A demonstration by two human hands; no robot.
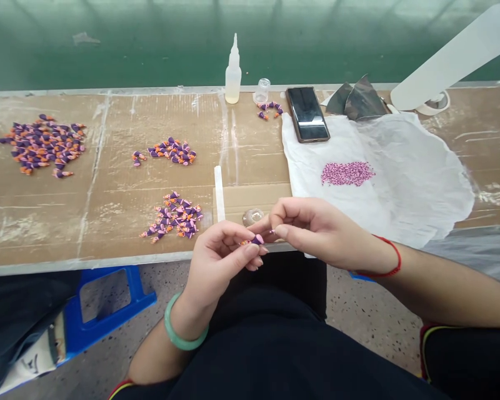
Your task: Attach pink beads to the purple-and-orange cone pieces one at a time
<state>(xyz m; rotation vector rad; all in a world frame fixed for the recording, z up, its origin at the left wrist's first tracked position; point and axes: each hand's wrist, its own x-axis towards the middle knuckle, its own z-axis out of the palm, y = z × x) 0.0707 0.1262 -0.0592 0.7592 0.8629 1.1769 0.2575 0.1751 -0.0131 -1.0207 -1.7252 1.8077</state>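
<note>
Between the thumb and fingers of my left hand [227, 253] is a small purple, pink and orange figurine [257, 239], held just over the table's front edge. My right hand [312, 228] is close beside it, thumb and forefinger pinched on a tiny pink piece [272, 231]. The piece is apart from the figurine by a small gap. Behind the hands, a small clear round dish [253, 216] sits on a cardboard piece [250, 194]. Similar figurines lie in a near pile [175, 218] to the left. Many tiny pink pieces [348, 173] are spread on white paper [408, 166] at the right.
More figurines form a large pile [45, 143] at far left and a smaller group [173, 151]. A dropper bottle [233, 78], a clear cup [262, 90], a phone [307, 114] and a tape roll [435, 104] stand or lie along the back. A blue stool [104, 322] is below left.
</note>
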